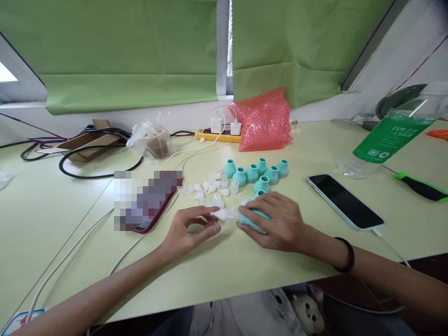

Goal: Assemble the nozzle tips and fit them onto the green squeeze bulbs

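My right hand [276, 221] is wrapped round a teal bulb syringe [255, 219] that lies sideways, a clear collar and a white pointed tip [222, 214] facing left. By that tip is my left hand [192, 228], its thumb and forefinger apart; the forefinger is at the tip's end, and whether it touches I cannot tell. Beyond my hands stand several teal bulbs [252, 173] with open necks, one partly hidden by my right hand. To their left lies a loose pile of small white tips [211, 188] and clear plastic collars [234, 186].
A red-cased phone [157, 205] lies left, with white cables around it. On the right are another phone [346, 200], a tilted-looking green-labelled bottle [392, 133] and a green-black handled tool [422, 187]. Behind are pink bubble wrap [264, 123], a power strip [206, 135] and bagged tape [156, 142].
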`<state>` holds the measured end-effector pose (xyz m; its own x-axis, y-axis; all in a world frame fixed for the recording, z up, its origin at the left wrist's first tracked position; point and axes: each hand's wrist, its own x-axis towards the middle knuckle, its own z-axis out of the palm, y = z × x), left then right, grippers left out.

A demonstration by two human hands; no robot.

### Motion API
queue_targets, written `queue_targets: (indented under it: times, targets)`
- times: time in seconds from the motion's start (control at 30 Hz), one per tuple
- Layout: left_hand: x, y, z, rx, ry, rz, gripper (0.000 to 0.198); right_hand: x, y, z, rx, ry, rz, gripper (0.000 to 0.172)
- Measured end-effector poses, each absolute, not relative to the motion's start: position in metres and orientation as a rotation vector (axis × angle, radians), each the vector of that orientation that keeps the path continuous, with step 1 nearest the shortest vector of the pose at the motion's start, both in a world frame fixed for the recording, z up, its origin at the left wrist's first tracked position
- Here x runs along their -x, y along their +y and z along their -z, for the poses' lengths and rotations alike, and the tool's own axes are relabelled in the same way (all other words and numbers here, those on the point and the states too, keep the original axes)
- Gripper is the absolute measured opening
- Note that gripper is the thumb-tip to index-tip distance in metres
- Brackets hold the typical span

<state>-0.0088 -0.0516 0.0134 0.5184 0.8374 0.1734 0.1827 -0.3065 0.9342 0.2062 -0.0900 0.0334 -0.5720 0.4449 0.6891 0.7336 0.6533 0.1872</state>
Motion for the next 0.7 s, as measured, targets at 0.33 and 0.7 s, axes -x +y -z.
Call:
queue_targets:
  times: [0.33, 0.7]
  targets:
    - [0.005, -0.050, -0.022, -1.918, 0.970, -0.727, 0.016, -0.267, -0.017, -0.095, 1.157, -1.635, 0.421, 0.021]
    - [0.007, -0.048, -0.020, -1.987, 0.956, -0.739, 0.016, -0.290, 0.051, -0.070, 1.419, -1.446, -0.176, 0.022]
